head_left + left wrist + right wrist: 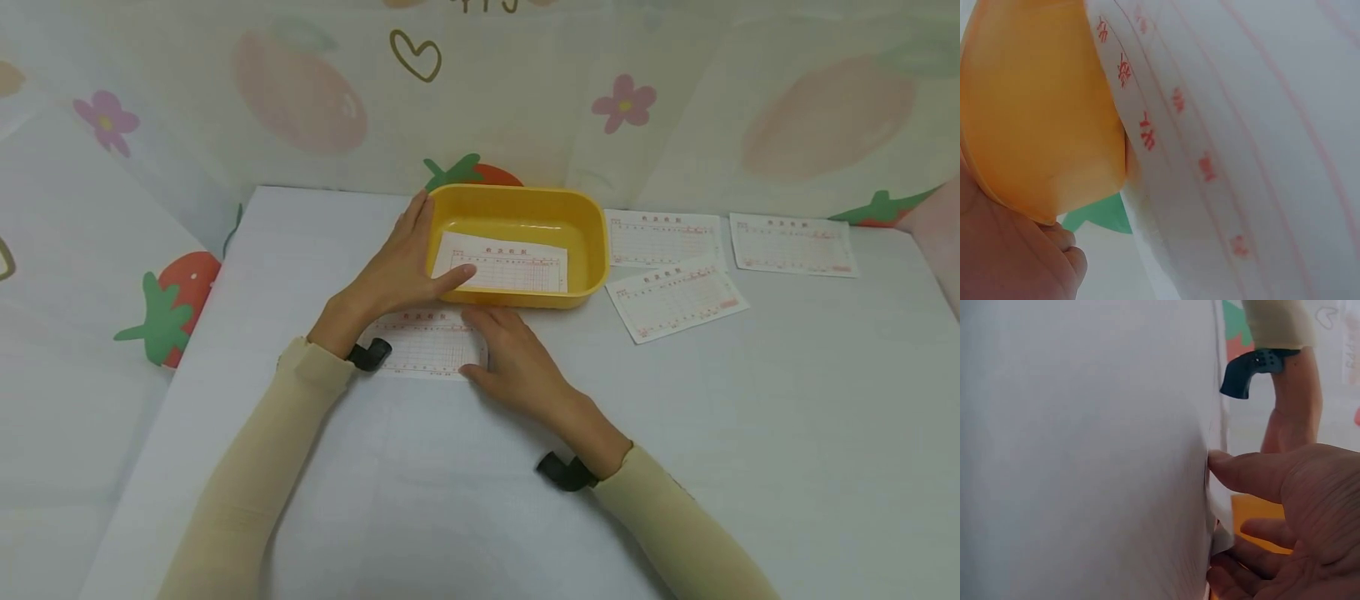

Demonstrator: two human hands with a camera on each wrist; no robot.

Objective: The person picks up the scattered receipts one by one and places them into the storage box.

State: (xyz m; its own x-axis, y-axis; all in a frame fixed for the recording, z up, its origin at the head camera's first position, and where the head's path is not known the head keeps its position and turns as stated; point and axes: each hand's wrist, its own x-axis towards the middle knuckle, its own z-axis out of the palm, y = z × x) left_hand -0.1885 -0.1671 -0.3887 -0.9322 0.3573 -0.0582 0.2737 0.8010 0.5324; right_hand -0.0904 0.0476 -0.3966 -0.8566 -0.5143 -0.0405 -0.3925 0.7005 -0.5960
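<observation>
A yellow plastic tub [525, 302] stands at the back of the table, with a red-printed receipt slip [517, 262] inside. My left hand [401, 262] holds the tub's left end, its thumb over the front rim and its fingers along the side. In the left wrist view the fingers curl round the edge of the tub [1041, 112]. Just in front of the tub lies another receipt slip [420, 346], partly under my left wrist. My right hand [517, 358] grips this slip's right end between thumb and fingers. In the right wrist view, the paper edge [1222, 528] bends up there.
Three more receipt slips lie to the right of the tub: one behind [663, 237], one tilted in front [675, 300] and one farther right [793, 244]. A patterned cloth [525, 108] hangs behind the white table [420, 500].
</observation>
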